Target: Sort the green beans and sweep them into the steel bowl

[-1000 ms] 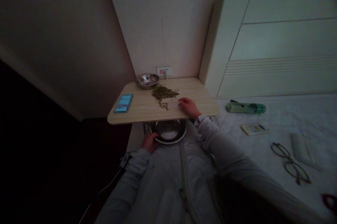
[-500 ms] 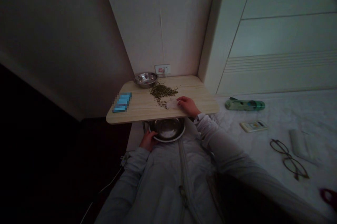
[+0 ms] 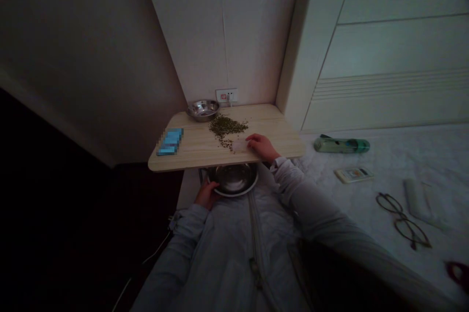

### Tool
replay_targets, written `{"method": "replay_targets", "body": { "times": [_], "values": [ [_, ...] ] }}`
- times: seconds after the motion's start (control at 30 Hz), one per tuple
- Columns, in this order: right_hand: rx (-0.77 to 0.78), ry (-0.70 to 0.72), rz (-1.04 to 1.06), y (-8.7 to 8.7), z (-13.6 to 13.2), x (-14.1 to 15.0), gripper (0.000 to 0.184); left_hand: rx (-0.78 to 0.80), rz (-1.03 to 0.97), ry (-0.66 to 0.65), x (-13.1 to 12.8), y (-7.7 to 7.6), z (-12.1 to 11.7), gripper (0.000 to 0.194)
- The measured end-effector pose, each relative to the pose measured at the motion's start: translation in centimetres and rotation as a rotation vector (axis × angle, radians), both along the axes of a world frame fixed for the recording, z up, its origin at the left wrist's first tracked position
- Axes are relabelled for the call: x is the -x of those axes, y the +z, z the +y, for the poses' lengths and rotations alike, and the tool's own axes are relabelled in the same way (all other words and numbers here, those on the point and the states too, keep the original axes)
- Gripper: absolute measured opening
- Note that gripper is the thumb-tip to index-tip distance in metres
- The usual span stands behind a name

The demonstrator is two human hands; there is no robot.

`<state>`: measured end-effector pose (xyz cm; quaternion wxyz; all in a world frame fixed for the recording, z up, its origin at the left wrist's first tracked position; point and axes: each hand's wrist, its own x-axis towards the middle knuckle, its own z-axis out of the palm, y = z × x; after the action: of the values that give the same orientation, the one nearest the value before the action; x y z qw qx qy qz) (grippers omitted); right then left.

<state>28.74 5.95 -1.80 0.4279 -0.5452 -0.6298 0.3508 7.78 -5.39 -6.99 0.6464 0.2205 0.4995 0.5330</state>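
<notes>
My left hand (image 3: 207, 196) grips the left rim of a metal bowl (image 3: 236, 178), which sits at my lap, partly under the front edge of a light wooden table (image 3: 194, 150). On the tabletop my right hand (image 3: 262, 145) is closed on a thin, pale, translucent piece (image 3: 239, 145) that looks like a plastic card or sheet. That piece lies beside the near end of a spread of small dark green beans or seeds (image 3: 227, 126). Loose ones are scattered around the pile's edges. A second metal bowl (image 3: 203, 110) stands at the back left of the tabletop.
A phone (image 3: 170, 141) with a blurred blue screen lies on the table's left. On the bed (image 3: 330, 204) to my right are a green bottle (image 3: 341, 145), a white phone-like device (image 3: 354, 175), glasses (image 3: 403, 220) and a pale case (image 3: 421, 202). A wall socket (image 3: 227, 95) is behind the table.
Both hands stay nearly where they were. The pale piece and the few beans by it have shifted very slightly; the view has tilted a little.
</notes>
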Motion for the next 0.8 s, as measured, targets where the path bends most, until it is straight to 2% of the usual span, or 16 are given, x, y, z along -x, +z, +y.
{"method": "replay_targets", "body": {
  "times": [0.47, 0.8],
  "values": [
    [-0.004, -0.007, -0.05, 0.47, -0.4, 0.06, 0.022, 0.012, 0.021, -0.005, -0.04, 0.38, -0.16, 0.049],
    [-0.012, 0.06, -0.088, 0.32, -0.33, -0.11, 0.022, -0.001, -0.004, -0.015, 0.0, 0.37, -0.11, 0.051]
  ]
}}
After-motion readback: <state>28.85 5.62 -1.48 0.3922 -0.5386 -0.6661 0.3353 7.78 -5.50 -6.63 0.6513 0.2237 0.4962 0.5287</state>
